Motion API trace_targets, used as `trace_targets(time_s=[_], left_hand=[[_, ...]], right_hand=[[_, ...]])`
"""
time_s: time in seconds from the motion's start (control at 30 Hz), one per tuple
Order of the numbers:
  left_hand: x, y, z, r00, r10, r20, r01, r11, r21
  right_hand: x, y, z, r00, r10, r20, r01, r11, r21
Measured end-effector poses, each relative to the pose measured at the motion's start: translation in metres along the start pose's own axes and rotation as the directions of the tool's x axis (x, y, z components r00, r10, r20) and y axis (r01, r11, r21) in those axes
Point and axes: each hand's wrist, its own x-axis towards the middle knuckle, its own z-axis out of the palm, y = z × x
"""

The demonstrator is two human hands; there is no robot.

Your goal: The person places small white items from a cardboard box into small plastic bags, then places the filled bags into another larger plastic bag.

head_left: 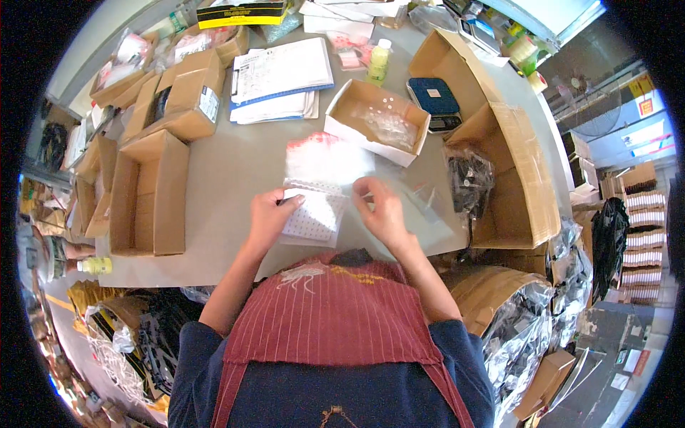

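Observation:
My left hand (272, 212) pinches the left edge of a white sheet (312, 220) printed with rows of small marks, like a sheet of labels. To the right of the sheet is my right hand (380, 208), its thumb and fingertips drawn together; whatever may be between them is too small to make out. Just beyond the sheet lies a stack of clear plastic bags (314, 160) with red print, partly washed out by glare. A small clear bag (428, 203) rests on the table right of my right hand.
A white-sided box (376, 121) holding small clear parts stands beyond my hands, near a blue-topped scale (434, 96). Open cartons flank me, one at left (150, 192) and one at right (510, 178) with black bagged items. Clipboards (282, 75) and a yellow-green bottle (379, 63) sit farther back.

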Motion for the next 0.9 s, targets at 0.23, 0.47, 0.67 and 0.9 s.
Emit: trace_targets(time_s=[0.23,0.47,0.67,0.9], left_hand=[[0.008,-0.010,0.009,0.997,-0.007,0.072,0.002,0.997,0.072],[0.007,-0.003,0.014,0.989,-0.059,0.139,0.061,0.998,-0.010],[0.015,-0.016,0.015,0.968,-0.151,0.201,0.173,0.980,-0.095],[0.021,-0.023,0.013,0.918,-0.237,0.318,0.303,0.937,-0.174]], right_hand=[[-0.007,-0.017,0.001,0.957,-0.290,0.027,0.285,0.914,-0.288],[-0.008,-0.002,0.004,0.902,-0.422,0.086,0.420,0.815,-0.399],[-0.007,0.006,0.001,0.848,-0.505,0.162,0.520,0.732,-0.440],[-0.010,0.010,-0.011,0.700,-0.628,0.341,0.709,0.551,-0.439]])
